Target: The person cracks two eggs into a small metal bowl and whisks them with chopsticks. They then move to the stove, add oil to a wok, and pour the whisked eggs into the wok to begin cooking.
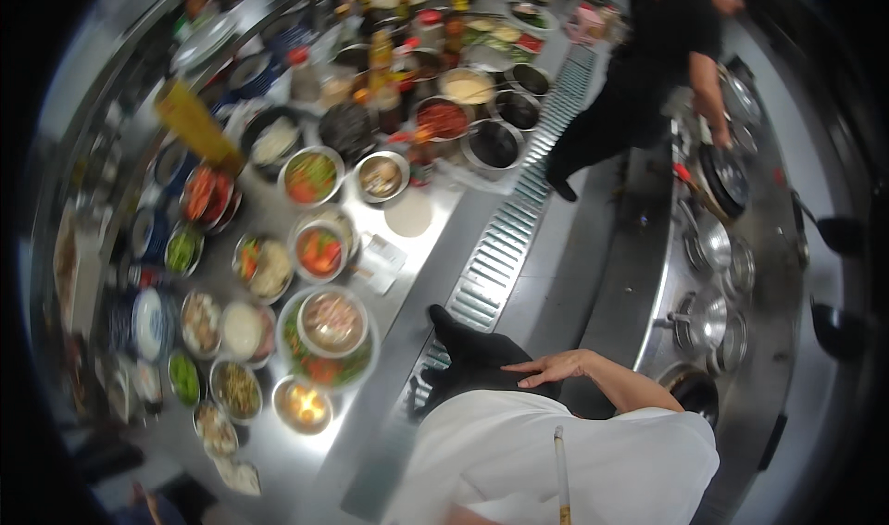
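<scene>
My right hand [549, 369] hangs in front of my black trousers [479, 344] with its fingers apart and nothing in it. My left hand is out of view; only a bit of forearm shows at the bottom edge. A lit-end cigarette [562, 473] juts up from the bottom, over my white shirt [590, 448]. To the left stands a steel counter [389, 303] crowded with food bowls. Nearest me are a bowl of pale chopped meat [333, 322] set upon a larger bowl of vegetables [292, 358], and a metal bowl [303, 405] with a bright glare in it.
A floor drain grate [496, 251] runs along the aisle. On the right, a stove counter [656, 344] holds steel ladles and strainers [705, 320] and a wok [694, 393]. Farther up, a co-worker in black [649, 80] reaches towards a pan [722, 181]. Sauce pots [494, 143] line the counter.
</scene>
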### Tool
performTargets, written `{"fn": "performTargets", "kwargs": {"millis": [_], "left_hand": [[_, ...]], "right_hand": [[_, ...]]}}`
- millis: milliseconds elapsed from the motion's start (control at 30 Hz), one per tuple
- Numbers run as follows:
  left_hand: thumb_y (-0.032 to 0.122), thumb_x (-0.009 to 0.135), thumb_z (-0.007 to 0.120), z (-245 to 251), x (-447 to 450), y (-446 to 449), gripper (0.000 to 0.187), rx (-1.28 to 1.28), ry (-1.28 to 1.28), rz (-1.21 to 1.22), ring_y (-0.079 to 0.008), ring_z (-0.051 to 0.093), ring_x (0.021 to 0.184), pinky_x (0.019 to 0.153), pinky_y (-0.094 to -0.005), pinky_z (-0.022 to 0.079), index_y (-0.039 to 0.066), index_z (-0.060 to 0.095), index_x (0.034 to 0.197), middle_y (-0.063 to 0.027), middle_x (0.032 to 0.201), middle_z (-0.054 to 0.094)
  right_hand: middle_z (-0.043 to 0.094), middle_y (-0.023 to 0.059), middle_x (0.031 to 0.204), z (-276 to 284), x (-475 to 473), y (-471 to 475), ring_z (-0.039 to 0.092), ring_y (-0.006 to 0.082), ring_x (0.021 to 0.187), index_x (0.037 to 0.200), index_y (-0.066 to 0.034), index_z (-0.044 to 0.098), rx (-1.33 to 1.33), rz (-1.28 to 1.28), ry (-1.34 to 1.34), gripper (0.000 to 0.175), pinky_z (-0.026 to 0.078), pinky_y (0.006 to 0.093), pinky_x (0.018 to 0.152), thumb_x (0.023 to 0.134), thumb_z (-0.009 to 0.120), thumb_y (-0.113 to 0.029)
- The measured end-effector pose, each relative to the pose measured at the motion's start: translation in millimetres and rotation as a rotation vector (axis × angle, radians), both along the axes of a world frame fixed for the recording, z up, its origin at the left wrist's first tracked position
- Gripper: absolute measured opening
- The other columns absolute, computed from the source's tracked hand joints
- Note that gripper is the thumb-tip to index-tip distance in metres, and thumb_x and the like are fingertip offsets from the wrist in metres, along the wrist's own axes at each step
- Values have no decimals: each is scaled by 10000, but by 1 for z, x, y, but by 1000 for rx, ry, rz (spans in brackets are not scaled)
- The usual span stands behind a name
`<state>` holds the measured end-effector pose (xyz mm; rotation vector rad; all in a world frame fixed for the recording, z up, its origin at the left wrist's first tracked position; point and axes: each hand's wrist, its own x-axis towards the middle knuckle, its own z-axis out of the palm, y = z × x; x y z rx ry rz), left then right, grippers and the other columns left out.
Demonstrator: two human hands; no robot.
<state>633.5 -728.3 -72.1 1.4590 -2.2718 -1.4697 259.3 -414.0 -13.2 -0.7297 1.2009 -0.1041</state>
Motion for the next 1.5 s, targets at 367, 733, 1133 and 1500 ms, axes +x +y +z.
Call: {"fn": "performTargets", "kwargs": {"millis": [367,733,1133,1500], "left_hand": [[348,1038,478,-52,-234,47,487,278,-274,-422,-220,592,1127,974,-365,477,4,532,1379,-134,1272,635],[350,1045,460,-46,-296,57,485,444,-442,-69,-230,583,1145,991,-373,465,3,531,1376,-142,1284,627],[351,1051,440,-59,-356,100,484,614,-315,445,-240,573,1165,1010,-382,453,2,530,1374,-151,1298,619],[353,1058,421,-51,-450,76,484,614,-292,865,-250,564,1184,1027,-389,441,1,529,1371,-159,1310,612]], "right_hand": [[725,145,1168,-80,-144,55,654,278,1129,1236,-86,713,-231,-616,37,555,499,370,952,707,856,-175],[747,119,877,-54,-294,28,720,287,845,1009,-123,770,-201,-441,631,308,562,401,781,705,738,-91],[735,202,1020,-2,-513,-185,738,288,905,1161,44,668,-758,-785,1069,330,570,363,817,845,674,-51],[640,168,1076,-74,-709,-588,629,389,993,1102,-31,652,-1318,-314,1236,304,511,474,853,835,732,-153]]}}
